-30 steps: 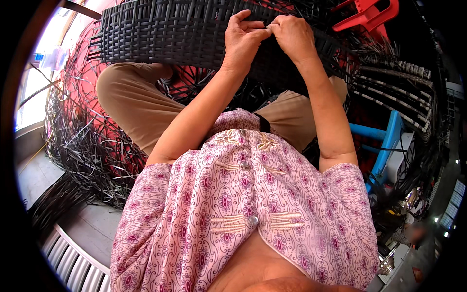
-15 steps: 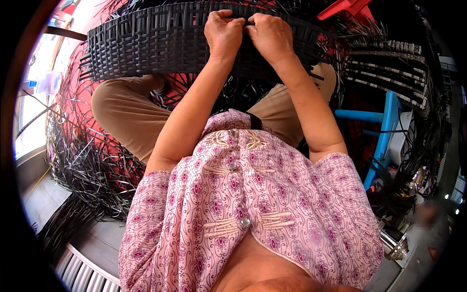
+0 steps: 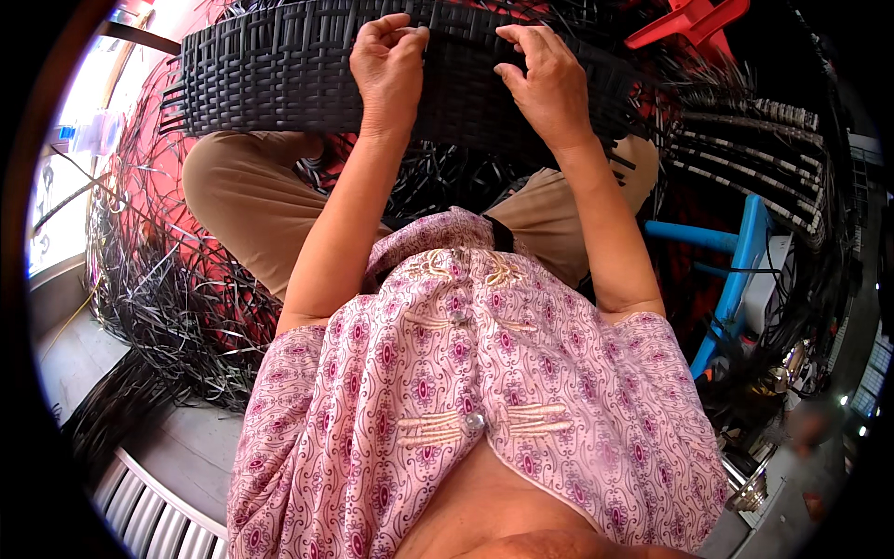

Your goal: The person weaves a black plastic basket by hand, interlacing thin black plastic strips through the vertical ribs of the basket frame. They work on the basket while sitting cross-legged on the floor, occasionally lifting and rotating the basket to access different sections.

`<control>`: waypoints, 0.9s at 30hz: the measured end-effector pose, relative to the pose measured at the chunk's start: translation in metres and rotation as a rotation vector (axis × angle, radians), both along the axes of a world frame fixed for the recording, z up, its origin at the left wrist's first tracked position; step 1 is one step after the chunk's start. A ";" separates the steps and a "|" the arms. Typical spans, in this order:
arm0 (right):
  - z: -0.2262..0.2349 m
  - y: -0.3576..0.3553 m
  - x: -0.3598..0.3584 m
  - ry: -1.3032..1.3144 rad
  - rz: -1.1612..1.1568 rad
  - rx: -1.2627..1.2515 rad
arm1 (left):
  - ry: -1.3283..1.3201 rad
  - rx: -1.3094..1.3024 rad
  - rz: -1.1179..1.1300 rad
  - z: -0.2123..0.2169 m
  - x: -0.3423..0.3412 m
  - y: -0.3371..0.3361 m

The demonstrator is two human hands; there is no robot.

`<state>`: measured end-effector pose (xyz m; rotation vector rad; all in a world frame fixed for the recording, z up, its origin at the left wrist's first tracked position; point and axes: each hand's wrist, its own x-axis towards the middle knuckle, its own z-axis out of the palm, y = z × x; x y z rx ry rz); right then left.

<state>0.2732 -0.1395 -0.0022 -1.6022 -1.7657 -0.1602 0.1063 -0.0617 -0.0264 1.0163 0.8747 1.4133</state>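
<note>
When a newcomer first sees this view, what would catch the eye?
Probably the pink-and-purple patterned shirt, filling the lower middle. Above it, a black woven panel spans the top, with the left hand curled and the right hand open over it. A red plastic object at upper right and a blue frame at right also stand out.

You had two hands, the left hand [image 3: 386, 79] and the right hand [image 3: 548, 88], over one black woven panel [image 3: 270, 74]. Around you were one red plastic piece [image 3: 691, 26], one blue frame [image 3: 742, 270], one white slatted piece [image 3: 163, 522], and black strips [image 3: 177, 321] too many to count.
</note>
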 end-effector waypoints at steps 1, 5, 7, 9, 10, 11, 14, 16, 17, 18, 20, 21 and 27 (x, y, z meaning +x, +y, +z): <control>0.001 0.002 -0.003 0.053 0.025 0.025 | 0.005 0.033 -0.003 0.006 -0.008 0.001; 0.015 0.010 -0.017 0.275 0.181 0.036 | 0.361 0.220 0.048 0.030 -0.018 -0.022; 0.021 0.014 -0.023 0.373 0.322 0.012 | 0.360 0.278 0.013 0.039 -0.019 -0.032; 0.021 0.016 -0.024 0.463 0.365 -0.078 | 0.305 0.305 -0.042 0.044 -0.020 -0.034; 0.020 0.016 -0.020 0.468 0.372 -0.124 | 0.383 0.330 -0.021 0.044 -0.020 -0.036; 0.017 0.016 -0.017 0.472 0.379 -0.171 | 0.400 0.345 -0.029 0.044 -0.021 -0.037; 0.012 0.015 -0.014 0.547 0.423 -0.181 | 0.400 0.381 -0.044 0.036 -0.023 -0.037; 0.009 0.015 -0.016 0.536 0.431 -0.179 | 0.297 0.320 -0.070 0.029 -0.024 -0.035; 0.008 0.015 -0.018 0.532 0.423 -0.172 | 0.246 0.290 -0.082 0.027 -0.024 -0.035; 0.007 0.016 -0.020 0.529 0.417 -0.164 | 0.221 0.264 -0.093 0.027 -0.025 -0.034; 0.008 0.018 -0.023 0.486 0.406 -0.145 | 0.171 0.215 -0.114 0.027 -0.027 -0.033; 0.009 0.019 -0.024 0.464 0.402 -0.134 | 0.135 0.193 -0.122 0.028 -0.028 -0.033; 0.004 0.020 -0.027 0.381 0.370 -0.111 | 0.046 0.123 -0.149 0.025 -0.030 -0.032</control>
